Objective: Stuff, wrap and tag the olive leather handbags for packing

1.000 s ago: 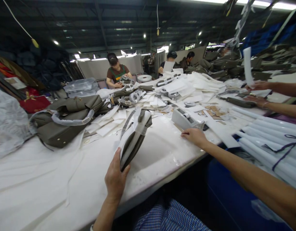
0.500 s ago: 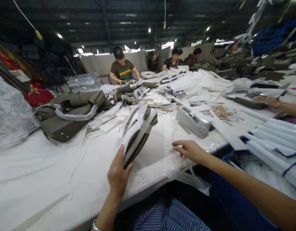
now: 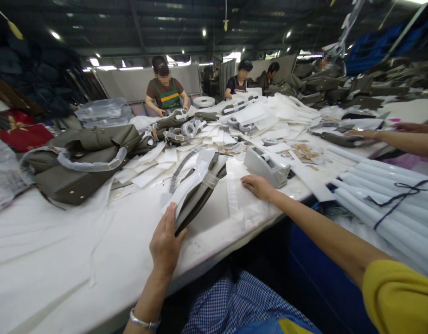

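My left hand (image 3: 165,241) grips the near end of an olive bag panel wrapped in white paper (image 3: 198,188), holding it tilted up off the white table (image 3: 78,260). My right hand (image 3: 257,186) lies with fingers flat on a clear plastic sheet (image 3: 241,204) spread on the table, just in front of a grey tape dispenser (image 3: 264,166).
An olive handbag with a wrapped handle (image 3: 78,162) lies at the left. Loose white paper pieces (image 3: 165,162) and wrapped straps cover the middle. White paper rolls (image 3: 384,195) lie at the right. Another person's hands (image 3: 365,133) work at the right edge; several people sit at the far end.
My right hand pulled a clear plastic sheet toward the table edge, then slid forward and now lies flat on it near the tape dispenser. My left hand kept hold of the wrapped panel.
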`<state>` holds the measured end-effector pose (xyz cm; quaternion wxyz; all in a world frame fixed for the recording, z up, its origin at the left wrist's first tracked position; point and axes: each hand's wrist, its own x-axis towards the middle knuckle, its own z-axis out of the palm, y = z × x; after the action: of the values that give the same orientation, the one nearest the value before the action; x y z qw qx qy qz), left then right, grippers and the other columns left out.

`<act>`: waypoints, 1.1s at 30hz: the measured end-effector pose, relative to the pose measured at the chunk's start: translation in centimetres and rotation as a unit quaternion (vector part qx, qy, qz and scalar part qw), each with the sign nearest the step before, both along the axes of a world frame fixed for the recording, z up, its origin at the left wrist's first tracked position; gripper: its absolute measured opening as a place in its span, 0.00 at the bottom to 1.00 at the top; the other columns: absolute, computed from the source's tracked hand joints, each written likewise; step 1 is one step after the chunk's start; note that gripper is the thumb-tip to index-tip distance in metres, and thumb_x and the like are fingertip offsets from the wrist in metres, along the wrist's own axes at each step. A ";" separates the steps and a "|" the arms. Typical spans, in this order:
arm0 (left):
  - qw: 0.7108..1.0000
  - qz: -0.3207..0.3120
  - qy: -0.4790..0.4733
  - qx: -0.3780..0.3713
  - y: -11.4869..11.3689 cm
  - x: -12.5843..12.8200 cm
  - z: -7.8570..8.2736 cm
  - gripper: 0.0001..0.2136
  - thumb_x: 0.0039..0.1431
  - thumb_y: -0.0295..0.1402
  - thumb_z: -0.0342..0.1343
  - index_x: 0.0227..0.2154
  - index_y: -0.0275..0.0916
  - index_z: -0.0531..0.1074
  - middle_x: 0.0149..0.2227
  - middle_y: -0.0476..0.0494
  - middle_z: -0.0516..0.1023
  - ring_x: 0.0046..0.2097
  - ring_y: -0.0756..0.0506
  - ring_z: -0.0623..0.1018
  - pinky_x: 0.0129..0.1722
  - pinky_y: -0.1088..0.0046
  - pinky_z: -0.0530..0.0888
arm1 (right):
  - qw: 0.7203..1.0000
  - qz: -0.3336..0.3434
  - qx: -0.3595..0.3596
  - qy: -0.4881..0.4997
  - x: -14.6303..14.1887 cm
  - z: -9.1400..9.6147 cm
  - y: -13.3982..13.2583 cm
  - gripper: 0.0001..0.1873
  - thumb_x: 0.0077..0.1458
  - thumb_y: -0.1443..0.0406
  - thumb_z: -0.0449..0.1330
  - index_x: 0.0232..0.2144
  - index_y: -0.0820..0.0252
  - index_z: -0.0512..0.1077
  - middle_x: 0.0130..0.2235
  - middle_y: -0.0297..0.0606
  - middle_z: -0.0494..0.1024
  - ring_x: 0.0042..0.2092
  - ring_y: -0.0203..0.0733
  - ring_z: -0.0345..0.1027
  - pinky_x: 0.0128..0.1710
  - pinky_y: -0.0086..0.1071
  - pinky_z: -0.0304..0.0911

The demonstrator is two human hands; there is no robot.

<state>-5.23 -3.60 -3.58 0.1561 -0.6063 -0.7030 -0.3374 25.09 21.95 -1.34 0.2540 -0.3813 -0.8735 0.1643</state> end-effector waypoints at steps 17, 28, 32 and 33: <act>0.987 -0.106 0.124 -0.009 0.6 3.6 2.6 0.37 0.62 0.25 0.55 0.70 0.45 0.45 0.66 0.41 0.64 0.63 0.39 0.69 0.63 0.61 0.67 | 0.997 0.057 -0.008 -0.044 9.4 -3.1 -6.7 0.22 0.67 0.59 0.48 0.58 0.52 0.71 0.62 0.37 0.69 0.64 0.45 0.60 0.67 0.43 0.53; 0.936 -0.200 0.286 -0.033 0.5 2.9 1.6 0.30 0.66 0.21 0.43 0.69 0.41 0.49 0.65 0.41 0.64 0.63 0.40 0.69 0.63 0.61 0.67 | 0.996 -0.002 0.037 -0.076 15.9 -2.5 -2.8 0.25 0.57 0.72 0.48 0.50 0.55 0.77 0.56 0.37 0.76 0.57 0.43 0.70 0.63 0.39 0.62; 0.938 -0.195 0.287 -0.022 0.6 2.6 1.4 0.31 0.65 0.22 0.45 0.70 0.41 0.48 0.65 0.41 0.65 0.62 0.41 0.70 0.63 0.62 0.67 | 0.992 -0.071 0.067 -0.077 16.6 -1.2 -2.8 0.23 0.54 0.73 0.49 0.44 0.59 0.80 0.51 0.44 0.79 0.52 0.51 0.74 0.57 0.45 0.68; 0.939 -0.193 0.283 -0.021 0.7 2.6 1.4 0.31 0.65 0.22 0.46 0.70 0.41 0.48 0.65 0.42 0.65 0.62 0.41 0.70 0.63 0.62 0.67 | 0.991 -0.079 0.075 -0.073 16.2 -0.9 -3.4 0.23 0.55 0.72 0.49 0.45 0.60 0.79 0.52 0.45 0.78 0.53 0.52 0.73 0.57 0.46 0.68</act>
<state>-2.64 -2.94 -2.16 0.2681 -0.8036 -0.5064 -0.1608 41.28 18.59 -2.25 0.2299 -0.4397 -0.8668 0.0494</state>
